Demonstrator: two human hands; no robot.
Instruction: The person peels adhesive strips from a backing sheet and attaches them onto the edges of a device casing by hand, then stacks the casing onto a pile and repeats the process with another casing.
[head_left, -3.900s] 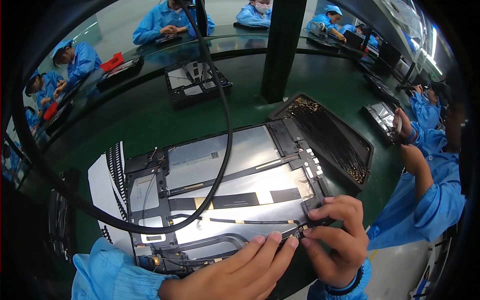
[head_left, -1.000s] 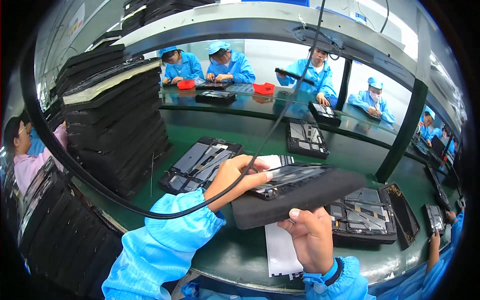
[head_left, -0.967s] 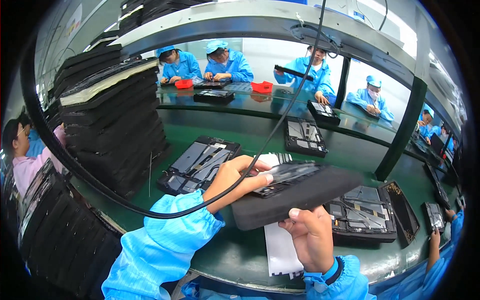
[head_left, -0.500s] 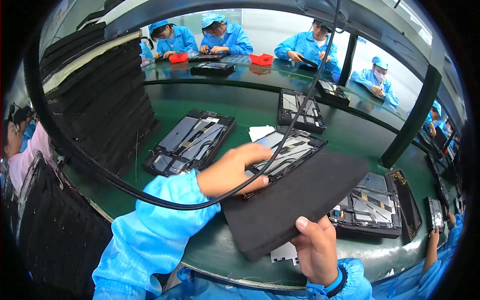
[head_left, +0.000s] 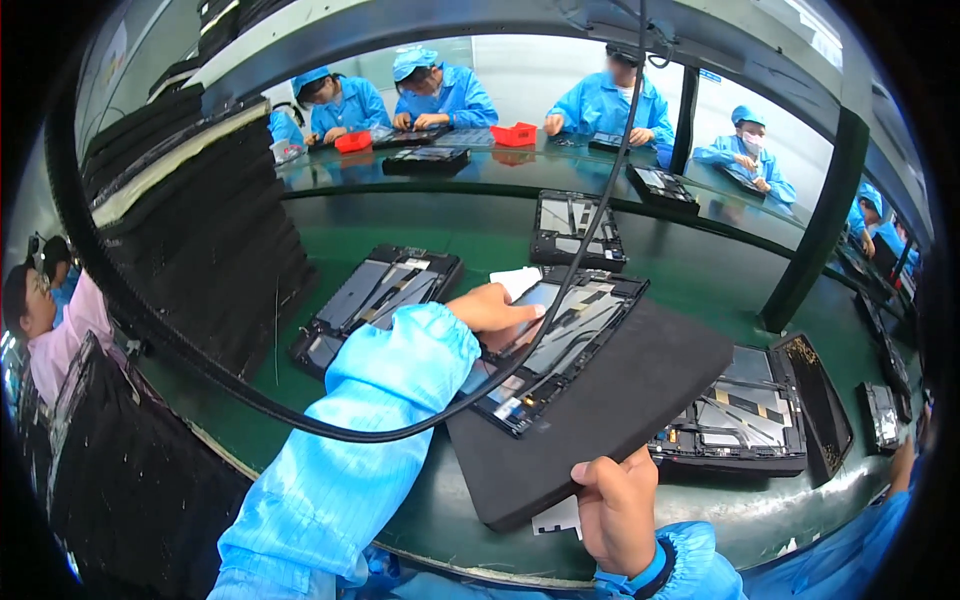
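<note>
An opened tablet-like device (head_left: 580, 325), with silver panels and dark cables, lies tilted across a thick black foam pad (head_left: 630, 400). My left hand (head_left: 492, 307) grips the device near its far left side, one finger over its surface; the other fingers are partly hidden. At the pad's near edge, my right hand (head_left: 617, 508) pinches the foam, thumb on top. Beside my left fingers is a white card (head_left: 518, 280). Another white piece (head_left: 560, 518) shows from under the pad, next to my right hand.
Similar opened devices lie on the green bench at left (head_left: 395, 285), back (head_left: 578, 225) and right (head_left: 740, 410). A black tray (head_left: 815, 400) holds small gold-coloured bits. Tall stacks of black foam (head_left: 210, 240) stand left. A black cable (head_left: 310, 428) loops across the view. Co-workers sit opposite.
The device shows more fully, turned further upright on the pad and reaching nearer to me at its lower end. My left arm has moved right and forward; my right hand keeps the foam.
</note>
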